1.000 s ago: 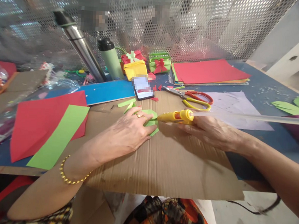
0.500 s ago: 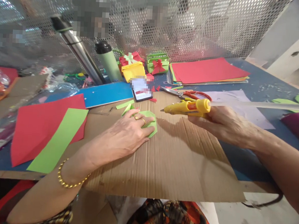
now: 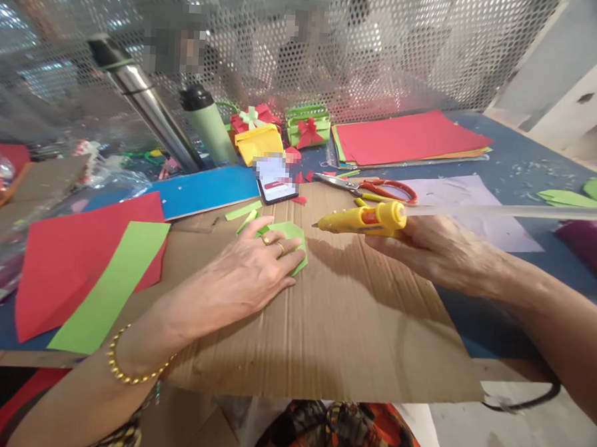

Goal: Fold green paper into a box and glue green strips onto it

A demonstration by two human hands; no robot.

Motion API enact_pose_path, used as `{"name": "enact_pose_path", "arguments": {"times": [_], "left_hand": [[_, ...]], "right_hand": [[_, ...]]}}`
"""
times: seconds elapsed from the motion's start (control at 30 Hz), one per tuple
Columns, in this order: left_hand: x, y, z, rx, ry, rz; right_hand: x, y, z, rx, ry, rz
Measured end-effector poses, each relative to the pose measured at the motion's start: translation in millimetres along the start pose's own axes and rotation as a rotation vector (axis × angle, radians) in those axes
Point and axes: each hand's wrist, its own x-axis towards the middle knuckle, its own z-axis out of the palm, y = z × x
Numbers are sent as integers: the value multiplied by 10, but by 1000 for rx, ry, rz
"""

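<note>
Green paper (image 3: 289, 230) pressed down by the left hand (image 3: 243, 270), yellow glue gun (image 3: 361, 219) gripped in the right hand (image 3: 444, 250).
In the head view, the green paper is held against the cardboard (image 3: 343, 332) under the left hand's spread, unclenched fingers; the glue gun is pointed toward it, nozzle near but not touching. Scissors (image 3: 358, 187) are seen behind the glue gun, and a phone (image 3: 279, 188) beyond the paper.

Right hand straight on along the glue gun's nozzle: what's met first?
Likely the green paper under the left hand, just ahead of the glue gun; height is unclear, so it might pass over.
</note>
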Motion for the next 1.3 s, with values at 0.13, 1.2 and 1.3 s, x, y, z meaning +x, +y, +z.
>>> {"name": "enact_pose_path", "arguments": {"times": [0.13,1.2,1.3], "left_hand": [[8,-6,-8,44,-49,4],[22,54,-49,79,-29,-27],[38,33,-45,34,52,-7]], "right_hand": [[-1,-9,7,9,11,-20],[13,-111,14,101,-28,-23],[27,-103,19,98,-29,-15]]}}
